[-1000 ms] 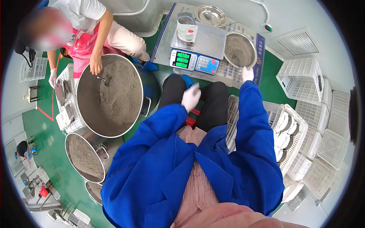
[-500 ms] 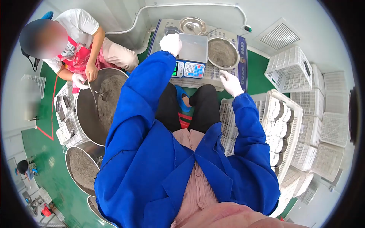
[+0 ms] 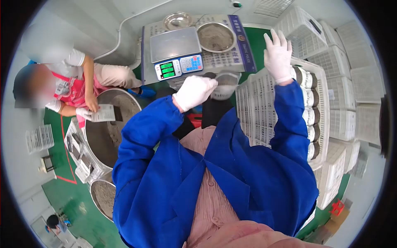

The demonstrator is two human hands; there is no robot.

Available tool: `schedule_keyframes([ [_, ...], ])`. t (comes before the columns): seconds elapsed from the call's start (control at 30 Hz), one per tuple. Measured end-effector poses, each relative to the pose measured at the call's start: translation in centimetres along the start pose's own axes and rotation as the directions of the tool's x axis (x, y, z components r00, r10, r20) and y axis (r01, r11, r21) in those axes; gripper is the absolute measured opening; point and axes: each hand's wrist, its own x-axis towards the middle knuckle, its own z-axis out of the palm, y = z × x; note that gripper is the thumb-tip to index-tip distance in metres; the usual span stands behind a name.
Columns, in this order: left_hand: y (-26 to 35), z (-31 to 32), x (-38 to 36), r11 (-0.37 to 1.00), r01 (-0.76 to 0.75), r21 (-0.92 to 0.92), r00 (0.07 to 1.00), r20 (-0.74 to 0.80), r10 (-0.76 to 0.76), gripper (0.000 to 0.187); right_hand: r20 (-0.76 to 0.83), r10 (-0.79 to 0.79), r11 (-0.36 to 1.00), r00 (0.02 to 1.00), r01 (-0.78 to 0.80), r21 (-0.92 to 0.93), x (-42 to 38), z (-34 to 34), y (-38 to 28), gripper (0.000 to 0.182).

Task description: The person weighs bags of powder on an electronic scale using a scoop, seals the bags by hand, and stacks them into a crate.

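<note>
Green glossy floor [image 3: 78,194] runs under a low worktop [image 3: 231,58] covered by a printed sheet with blue edges. On it stands a digital scale [image 3: 175,51] with a flat brushed-steel plate and a green lit display, and just beside that a round steel bowl [image 3: 216,37] holding grey, grainy powder. A smaller shiny steel dish [image 3: 178,19] sits behind the scale.

The person wears a blue cloth jacket and thin white gloves. The left hand [image 3: 194,91] is closed on a clear plastic bag [image 3: 225,84] with grey powder in its lower part, holding it in the air in front of the scale and above the knees. The right hand [image 3: 278,53] is raised with fingers spread and flat, gripping nothing, above a white plastic lattice crate [image 3: 258,111]. Along the far side of that crate stands a row of filled bags [image 3: 310,99], rounded, white with dark tops. More white lattice crates [image 3: 331,62] are stacked to the right.

To the left, a second person in a pink checked apron crouches by a large round steel pot [image 3: 105,136] of the same grey powder, holding a flat pale bag [image 3: 102,112] over it in gloved hands. A smaller steel pot [image 3: 103,196] of powder stands nearer.
</note>
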Motion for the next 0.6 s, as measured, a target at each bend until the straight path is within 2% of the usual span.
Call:
schedule_keyframes([
  [0.03, 1.0, 0.2, -0.2, 0.999, 0.044, -0.024, 0.998, 0.034, -0.043, 0.012, 0.073, 0.079, 0.910, 0.994, -0.102, 0.403, -1.6, 0.7, 1.3, 0.050],
  [0.07, 1.7, 0.7, -0.1, 0.996, 0.029, -0.088, 1.000, 0.007, -0.029, 0.012, 0.245, -0.057, 0.759, 0.968, -0.117, 0.640, -3.1, 0.8, 2.1, 0.051],
  [0.1, 2.4, 1.1, -0.4, 0.988, 0.011, -0.152, 1.000, -0.003, -0.012, 0.012, 0.368, -0.217, 0.540, 0.904, -0.203, 0.817, -5.2, 0.8, 2.3, 0.051],
  [0.13, 3.0, 1.3, -0.5, 0.986, -0.011, -0.165, 1.000, -0.012, 0.009, 0.012, 0.529, -0.325, 0.467, 0.784, -0.353, 0.811, -5.8, -1.9, 1.3, 0.050],
  [0.17, 3.5, 1.4, -0.5, 0.983, -0.033, -0.179, 0.999, -0.024, 0.029, 0.012, 0.522, -0.449, 0.558, 0.725, -0.228, 0.798, -7.2, -2.6, 0.8, 0.047],
  [0.23, 3.9, 2.2, -0.5, 0.979, -0.063, -0.195, 0.998, -0.030, 0.058, 0.015, 0.531, -0.456, 0.533, 0.714, -0.258, 0.805, -9.6, -2.7, -1.1, 0.038],
  [0.3, 3.0, 3.2, -0.8, 0.980, -0.078, -0.185, 0.997, -0.012, 0.077, 0.021, 0.569, -0.376, 0.467, 0.731, -0.381, 0.798, -10.9, -2.3, -2.7, 0.031],
  [0.33, 3.4, 2.9, -0.9, 0.981, -0.034, -0.191, 0.999, 0.029, 0.040, 0.034, 0.586, -0.338, 0.425, 0.737, -0.436, 0.793, -11.2, -2.3, -3.3, 0.028],
  [0.43, 4.7, 2.5, -1.3, 0.821, 0.245, -0.515, 0.968, 0.081, -0.237, 0.045, 0.487, -0.268, 0.371, 0.831, -0.378, 0.848, -11.8, -2.4, -4.3, 0.016],
  [0.47, 4.1, 3.7, -1.7, 0.861, 0.160, -0.482, 0.981, -0.023, -0.195, 0.048, 0.487, -0.265, 0.404, 0.832, -0.362, 0.840, -11.9, -2.3, -4.6, 0.014],
  [0.53, 2.7, 5.0, -2.3, 0.909, 0.098, -0.405, 0.993, -0.017, -0.115, 0.042, 0.488, -0.260, 0.474, 0.833, -0.330, 0.816, -12.4, -1.8, -5.1, 0.010],
  [0.57, 2.3, 5.3, -2.6, 0.928, 0.067, -0.368, 0.997, -0.014, -0.077, 0.039, 0.450, -0.228, 0.482, 0.863, -0.301, 0.823, -12.8, -1.6, -5.1, 0.008],
  [0.6, 1.9, 5.4, -3.1, 0.981, 0.072, -0.180, 0.997, 0.051, -0.064, 0.028, 0.408, -0.199, 0.492, 0.891, -0.270, 0.828, -13.2, -1.5, -5.0, 0.007],
])
